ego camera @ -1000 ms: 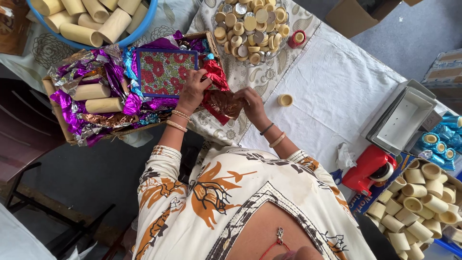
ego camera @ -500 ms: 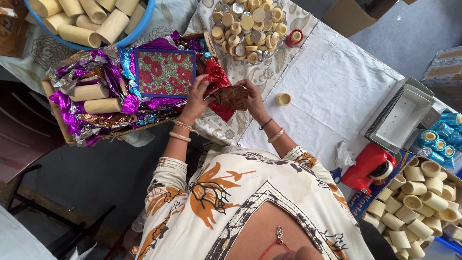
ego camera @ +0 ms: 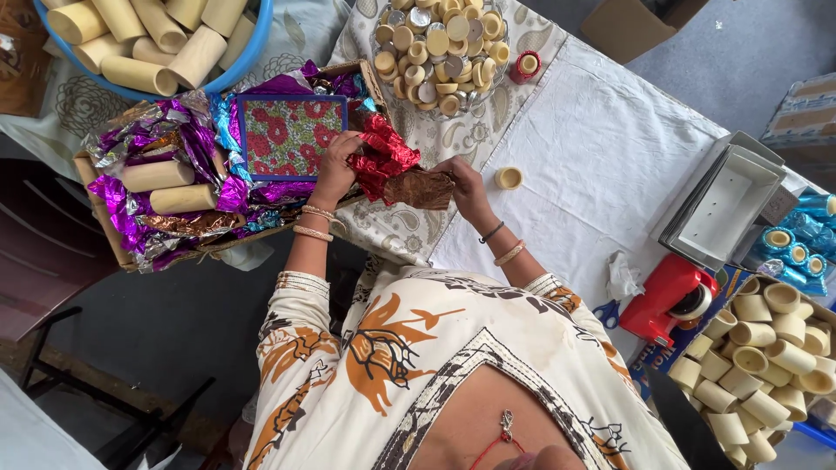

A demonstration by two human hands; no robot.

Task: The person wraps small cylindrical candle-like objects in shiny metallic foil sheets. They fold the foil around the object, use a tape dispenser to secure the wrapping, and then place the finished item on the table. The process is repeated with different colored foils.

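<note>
My left hand [ego camera: 335, 170] rests on a crumpled red foil sheet [ego camera: 383, 152] at the edge of a cardboard tray [ego camera: 96, 196] that holds foil wrappers. My right hand [ego camera: 466, 187] grips a brown foil-wrapped piece [ego camera: 422, 189] that touches the red foil. Both hands wear bangles and work over a paisley cloth [ego camera: 392, 231]. In the tray lie purple foil [ego camera: 117, 196], a floral sheet with a blue border [ego camera: 292, 135] and two bare cardboard tubes [ego camera: 157, 176].
A blue tub of cardboard tubes [ego camera: 157, 43] stands far left, with a glass bowl of round caps [ego camera: 440, 48] beside it. One loose cap [ego camera: 508, 178] lies on the white cloth. On the right are a white tray [ego camera: 727, 204], a red tape dispenser [ego camera: 666, 296] and a box of tubes [ego camera: 766, 357].
The brown piece has shifted right with my right hand. My left hand has moved off it and onto the red foil by the tray.
</note>
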